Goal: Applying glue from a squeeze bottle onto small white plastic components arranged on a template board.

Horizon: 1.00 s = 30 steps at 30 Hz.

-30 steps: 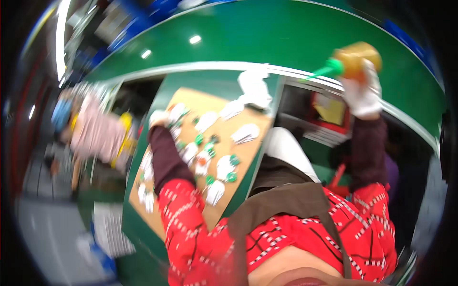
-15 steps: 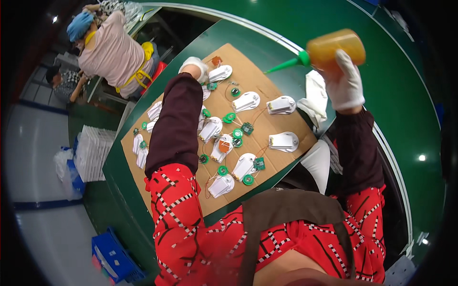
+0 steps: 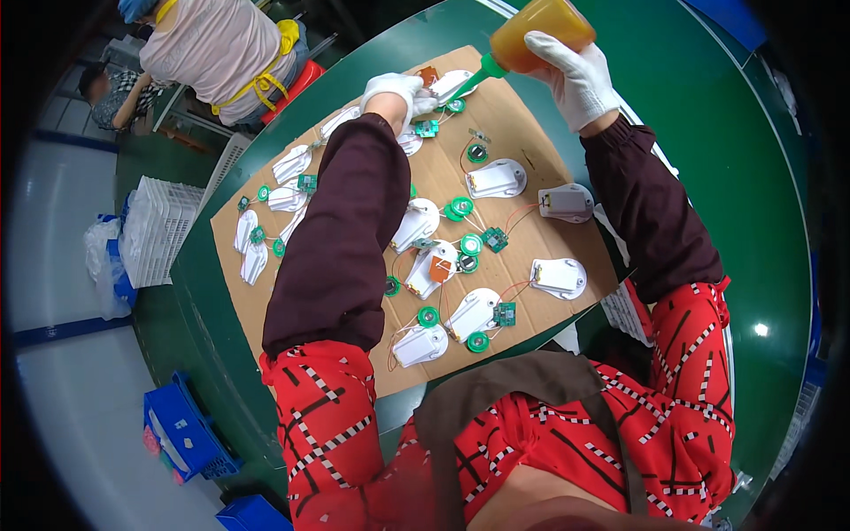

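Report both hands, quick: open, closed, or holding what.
Left white-gloved hand: beside a white plastic casing; grip cannot be told.
Right white-gloved hand: holding an amber bottle with green pointed nozzle.

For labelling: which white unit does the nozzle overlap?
The topmost unit, beside the left hand: in view, the green nozzle crosses only this one.

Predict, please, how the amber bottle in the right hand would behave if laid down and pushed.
The bottle in the right hand would probably roll, since its body looks round. Its tapered green nozzle might make it swerve.
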Available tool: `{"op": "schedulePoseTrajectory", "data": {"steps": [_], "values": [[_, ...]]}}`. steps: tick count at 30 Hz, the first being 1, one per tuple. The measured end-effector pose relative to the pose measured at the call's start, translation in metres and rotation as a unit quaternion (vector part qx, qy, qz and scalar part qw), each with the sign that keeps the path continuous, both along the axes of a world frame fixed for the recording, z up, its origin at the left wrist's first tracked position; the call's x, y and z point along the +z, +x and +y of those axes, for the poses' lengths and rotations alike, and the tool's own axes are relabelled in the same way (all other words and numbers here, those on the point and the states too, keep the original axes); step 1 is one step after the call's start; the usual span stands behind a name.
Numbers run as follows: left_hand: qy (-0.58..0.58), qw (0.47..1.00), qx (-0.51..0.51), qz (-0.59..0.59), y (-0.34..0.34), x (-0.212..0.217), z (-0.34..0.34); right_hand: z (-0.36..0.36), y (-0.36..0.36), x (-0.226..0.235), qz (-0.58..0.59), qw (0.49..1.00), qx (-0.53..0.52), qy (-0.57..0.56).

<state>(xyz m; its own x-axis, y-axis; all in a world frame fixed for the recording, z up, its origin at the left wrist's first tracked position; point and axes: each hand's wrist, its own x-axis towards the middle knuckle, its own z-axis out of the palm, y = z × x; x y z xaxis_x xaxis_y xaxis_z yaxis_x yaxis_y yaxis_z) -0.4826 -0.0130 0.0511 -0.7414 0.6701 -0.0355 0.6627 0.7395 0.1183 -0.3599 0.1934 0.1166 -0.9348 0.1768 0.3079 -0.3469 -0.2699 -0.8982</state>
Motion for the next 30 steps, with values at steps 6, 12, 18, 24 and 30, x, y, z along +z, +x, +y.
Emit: {"op": "schedulePoseTrajectory", "data": {"steps": [6,12,18,24,30], "values": [[0.461,0.673,0.243,-0.525,-0.006,0.013,0.020,0.041,-0.004,0.011,0.014,0.999,-0.028,0.016],[0.210,0.790,0.227,-0.530,0.004,0.023,0.048,0.085,0.005,0.008,0.011,0.998,-0.032,0.052],[0.183,0.943,0.151,-0.231,-0.005,-0.018,0.039,0.066,-0.010,-0.020,-0.019,0.999,-0.032,0.004],[0.304,0.870,0.215,-0.322,0.010,-0.028,0.035,0.041,-0.012,-0.042,-0.026,0.999,-0.036,0.025],[0.127,0.957,0.166,-0.202,-0.002,-0.023,0.032,0.009,0.001,-0.020,0.011,0.993,-0.101,0.056]]}}
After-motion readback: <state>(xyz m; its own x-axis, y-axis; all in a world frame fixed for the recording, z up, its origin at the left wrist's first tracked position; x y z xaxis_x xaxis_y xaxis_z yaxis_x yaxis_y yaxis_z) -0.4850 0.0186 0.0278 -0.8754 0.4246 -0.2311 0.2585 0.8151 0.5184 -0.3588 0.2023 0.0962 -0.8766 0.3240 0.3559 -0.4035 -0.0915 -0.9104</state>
